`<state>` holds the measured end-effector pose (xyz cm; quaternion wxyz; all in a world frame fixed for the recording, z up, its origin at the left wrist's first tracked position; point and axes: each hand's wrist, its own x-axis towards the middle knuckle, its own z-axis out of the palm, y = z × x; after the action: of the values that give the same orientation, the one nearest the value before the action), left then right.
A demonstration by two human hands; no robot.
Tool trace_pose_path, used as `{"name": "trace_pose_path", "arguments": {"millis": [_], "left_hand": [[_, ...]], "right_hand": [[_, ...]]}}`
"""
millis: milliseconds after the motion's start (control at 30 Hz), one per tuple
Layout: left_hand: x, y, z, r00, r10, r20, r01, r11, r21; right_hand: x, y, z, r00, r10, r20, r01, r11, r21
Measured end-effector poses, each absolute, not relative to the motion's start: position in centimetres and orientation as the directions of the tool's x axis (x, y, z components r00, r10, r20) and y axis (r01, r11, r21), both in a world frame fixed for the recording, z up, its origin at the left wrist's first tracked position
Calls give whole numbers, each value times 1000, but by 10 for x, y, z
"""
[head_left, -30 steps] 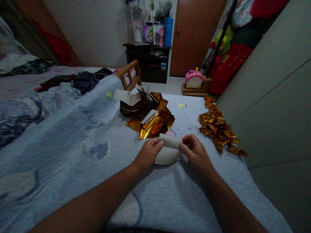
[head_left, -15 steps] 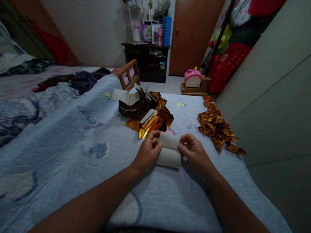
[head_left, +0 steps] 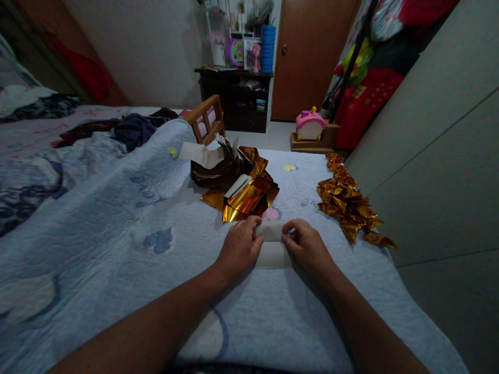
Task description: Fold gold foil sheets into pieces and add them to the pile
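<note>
A sheet of paper, pale side up and creased across its middle, lies on the light blue quilted bedspread. My left hand is closed on its left edge, thumb on the near side of the crease and fingers behind the far part. On the opposite edge, my right hand pinches the paper between thumb and fingers. The far part is tipped up between both hands. Just beyond lie shiny gold foil sheets, beside a thick stack of papers with pale upturned edges.
Several folded gold foil pieces form a row along the right edge of the bed. A wooden rail stands at the far edge. A pale cabinet borders the right side. Dark clothes lie at the far left.
The paper's far part has tilted up and looks shorter, while its near part has come down flatter on the bedspread. Both hands have shifted slightly and still hold the edges.
</note>
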<state>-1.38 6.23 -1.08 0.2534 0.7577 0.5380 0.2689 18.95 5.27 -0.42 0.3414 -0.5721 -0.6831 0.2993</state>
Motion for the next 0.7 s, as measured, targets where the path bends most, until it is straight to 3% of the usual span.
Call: {"name": "trace_pose_path", "arguments": {"millis": [367,500,700], "left_hand": [[-14,61,-14,311,897,314,706,-439,556],[-15,62,-13,438,840,319,629,-540,559],[-14,63,-13,552,793,258,582,-588,562]], "right_hand": [[192,53,-4,-160,979,123,613,196,-765],[196,52,0,-184,977,106,622,200,-757],[199,46,7,-415,903,114,651,381,-657]]}}
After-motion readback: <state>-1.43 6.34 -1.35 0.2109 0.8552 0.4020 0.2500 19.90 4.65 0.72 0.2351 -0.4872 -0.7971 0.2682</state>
